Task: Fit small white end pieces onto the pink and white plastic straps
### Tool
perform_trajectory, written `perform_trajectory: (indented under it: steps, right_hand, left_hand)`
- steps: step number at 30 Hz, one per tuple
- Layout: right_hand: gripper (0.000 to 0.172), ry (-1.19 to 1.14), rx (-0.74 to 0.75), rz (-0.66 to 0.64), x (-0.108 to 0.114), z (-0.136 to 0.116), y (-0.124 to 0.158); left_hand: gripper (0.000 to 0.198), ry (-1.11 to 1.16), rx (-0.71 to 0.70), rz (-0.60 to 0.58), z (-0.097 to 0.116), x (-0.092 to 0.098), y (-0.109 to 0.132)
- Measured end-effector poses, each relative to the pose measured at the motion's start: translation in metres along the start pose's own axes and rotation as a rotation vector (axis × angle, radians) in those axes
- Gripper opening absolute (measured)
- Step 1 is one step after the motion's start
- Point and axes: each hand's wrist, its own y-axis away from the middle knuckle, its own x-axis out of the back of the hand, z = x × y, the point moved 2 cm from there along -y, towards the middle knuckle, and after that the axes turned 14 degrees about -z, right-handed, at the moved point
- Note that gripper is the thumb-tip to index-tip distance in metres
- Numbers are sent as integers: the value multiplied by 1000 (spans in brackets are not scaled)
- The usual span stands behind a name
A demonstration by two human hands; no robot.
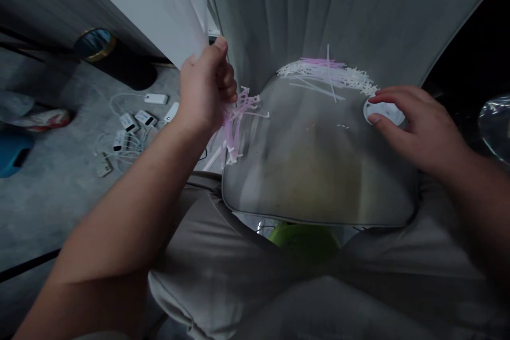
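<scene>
Grey cloth (223,281) over the lap fills the foreground. Beyond it lies a stained grey cushion (255,186), with white and pink plastic ties (326,74) heaped along its far edge. The left hand (205,87) is closed around a bunch of similar ties (239,127). The partly open right hand (422,130) spans a white disc (382,111) at the cushion's edge, thumb and fingers on its rim. Left of the left hand, white adapters on cables (129,127) lie on the floor.
</scene>
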Motion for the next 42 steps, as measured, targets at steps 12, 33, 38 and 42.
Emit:
perform_trajectory:
  steps: [12,33,38,42]
  right_hand:
    - [29,-2,-15,-38,-4,-3,-2]
    - [55,-280,290,-102,-30,-116,-22]
    - [48,-244,276,-86,-36,-137,-35]
    - [41,-190,220,-107,-43,-148,-40]
  left_hand:
    - [52,354,234,-111,7,-16,20]
    - [47,214,-46,-259,15,-66,69]
    - [42,255,-92,-314,15,-67,73]
    - [41,253,-78,-359,14,-64,74]
